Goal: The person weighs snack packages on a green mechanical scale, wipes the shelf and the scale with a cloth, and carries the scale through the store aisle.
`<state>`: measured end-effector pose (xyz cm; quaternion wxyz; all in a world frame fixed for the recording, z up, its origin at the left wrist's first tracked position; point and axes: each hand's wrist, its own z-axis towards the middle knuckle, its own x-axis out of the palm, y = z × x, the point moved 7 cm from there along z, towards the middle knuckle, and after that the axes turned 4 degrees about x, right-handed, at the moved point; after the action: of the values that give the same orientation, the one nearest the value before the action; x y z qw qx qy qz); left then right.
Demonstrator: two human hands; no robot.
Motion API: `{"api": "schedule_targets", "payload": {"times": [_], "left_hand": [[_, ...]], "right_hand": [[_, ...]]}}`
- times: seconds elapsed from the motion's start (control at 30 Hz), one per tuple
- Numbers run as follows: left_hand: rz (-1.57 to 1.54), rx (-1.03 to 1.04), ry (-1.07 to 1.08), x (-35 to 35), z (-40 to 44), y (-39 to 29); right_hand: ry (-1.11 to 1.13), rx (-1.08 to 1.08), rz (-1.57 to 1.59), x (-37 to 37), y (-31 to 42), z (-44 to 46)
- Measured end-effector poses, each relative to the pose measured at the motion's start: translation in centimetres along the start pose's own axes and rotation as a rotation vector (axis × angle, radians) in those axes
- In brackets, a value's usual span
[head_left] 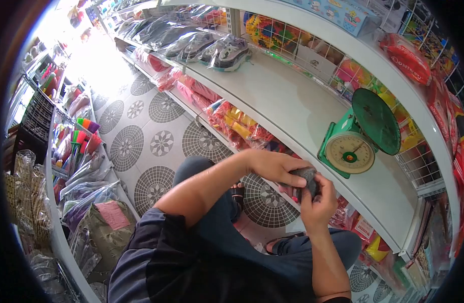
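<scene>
Two hands, one dark-gray lump (307, 175): we grip it in a shop aisle, our left hand (278, 167) closed over its top w/ thumb alongside, our right hand (320, 204) pinching it narrowly btwn thumb & fingers. Just right of the fingers, one green scale (338, 135) w/ one dial & one tilted round pan (376, 118) sits on a smooth white shelf (292, 101). Up-left of them, approx. 3+ plastic-wrapped shoes (229, 54) line the same shelf. Below our fingers, 2 dark sandals (237, 194) rest on the patterned tile floor (162, 143); far left, bagged goods (111, 217) fill a rack.
</scene>
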<state>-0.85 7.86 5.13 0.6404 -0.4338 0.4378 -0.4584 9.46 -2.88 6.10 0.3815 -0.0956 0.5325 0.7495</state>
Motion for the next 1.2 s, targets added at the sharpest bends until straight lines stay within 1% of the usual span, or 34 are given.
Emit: {"api": "schedule_targets", "payload": {"times": [0.07,0.1,0.13,0.17,0.2,0.23,0.27,0.33,0.4,0.43,0.5,0.53,0.6,0.63,0.7,0.73,0.77,0.8,0.83,0.87,0.93,1.0,1.03,1.07,1.1,1.13,1.17,1.2], "left_hand": [[0.272,-0.038,-0.079,-1.0,-0.1,-1.0],[0.197,-0.213,-0.127,-3.0,-1.6,-1.2],[0.269,-0.299,-0.235,-5.7,-3.2,-2.2],[0.321,-0.375,-0.453,-8.8,-5.5,-3.3],[0.384,-0.196,-0.587,-13.0,-8.3,-2.4],[0.393,-0.418,-0.738,-15.8,-11.7,-3.1],[0.454,-0.428,-0.890,-17.6,-14.4,-4.8],[0.710,-0.580,-1.104,-24.2,-21.1,-3.2],[1.126,-0.682,-1.261,-29.1,-24.9,-2.0],[1.129,-0.680,-1.258,-30.0,-24.5,-1.0],[1.279,-0.679,-1.335,-30.9,-23.2,0.2],[1.137,-0.759,-1.293,-30.8,-22.3,1.9],[1.402,-0.559,-1.266,-29.5,-20.0,4.4],[1.402,-0.560,-1.262,-28.4,-19.2,4.2],[1.344,-0.329,-1.114,-25.4,-16.8,3.1],[1.338,-0.350,-0.997,-23.8,-15.4,3.0],[1.289,-0.287,-0.889,-21.8,-14.1,3.3],[1.100,-0.366,-0.793,-19.5,-12.4,3.4],[1.213,-0.270,-0.611,-16.9,-10.5,3.0],[1.171,-0.240,-0.536,-14.6,-9.0,2.1],[1.326,-0.141,-0.476,-13.2,-8.1,2.3],[1.315,-0.179,-0.527,-15.0,-9.5,3.4],[1.427,-0.177,-0.606,-16.6,-10.8,3.9],[1.418,-0.351,-0.712,-18.6,-12.2,3.8],[1.508,-0.255,-0.799,-20.7,-13.8,2.8],[1.376,-0.421,-0.943,-23.5,-16.1,3.5],[1.412,-0.337,-1.056,-24.9,-17.6,3.0],[1.297,-0.512,-1.109,-26.2,-18.1,3.1]], "right_hand": [[-0.014,-0.023,0.028,0.0,0.7,0.5],[-0.016,-0.081,0.052,0.5,1.5,0.5],[-0.018,-0.085,0.058,0.6,1.9,0.5],[0.039,-0.130,0.023,0.9,2.5,0.2],[0.097,-0.174,-0.013,1.4,2.9,-0.3],[0.148,-0.150,0.014,1.9,2.7,-0.7],[0.144,-0.149,0.015,2.1,1.8,-1.2],[0.319,-0.287,0.028,3.6,0.7,-2.4],[0.287,-0.246,0.047,3.7,1.0,-2.3],[0.327,-0.244,0.047,4.1,0.8,-2.5],[0.368,-0.240,0.044,4.6,0.7,-2.4],[0.384,-0.259,0.044,4.9,1.2,-2.3],[0.397,-0.274,0.043,4.9,1.5,-2.2],[0.406,-0.279,0.050,5.0,1.6,-2.2],[0.414,-0.280,0.065,5.1,1.5,-2.3],[0.426,-0.291,0.054,5.1,1.4,-2.5],[0.441,-0.305,0.046,5.2,1.5,-2.7],[0.443,-0.310,0.053,5.3,1.4,-2.9],[0.463,-0.315,0.045,5.6,1.1,-3.2],[0.480,-0.321,0.034,5.8,1.0,-3.4],[0.488,-0.324,0.027,5.9,1.4,-3.4],[0.495,-0.315,0.019,5.7,1.5,-3.6],[0.483,-0.315,0.017,5.5,1.6,-3.7],[0.470,-0.314,0.016,5.2,1.5,-3.8],[0.461,-0.307,0.016,5.0,1.3,-3.9],[0.483,-0.296,-0.002,5.0,0.8,-4.1],[0.504,-0.284,-0.019,4.9,0.3,-4.2],[0.495,-0.275,-0.016,4.7,0.0,-4.3]]}}
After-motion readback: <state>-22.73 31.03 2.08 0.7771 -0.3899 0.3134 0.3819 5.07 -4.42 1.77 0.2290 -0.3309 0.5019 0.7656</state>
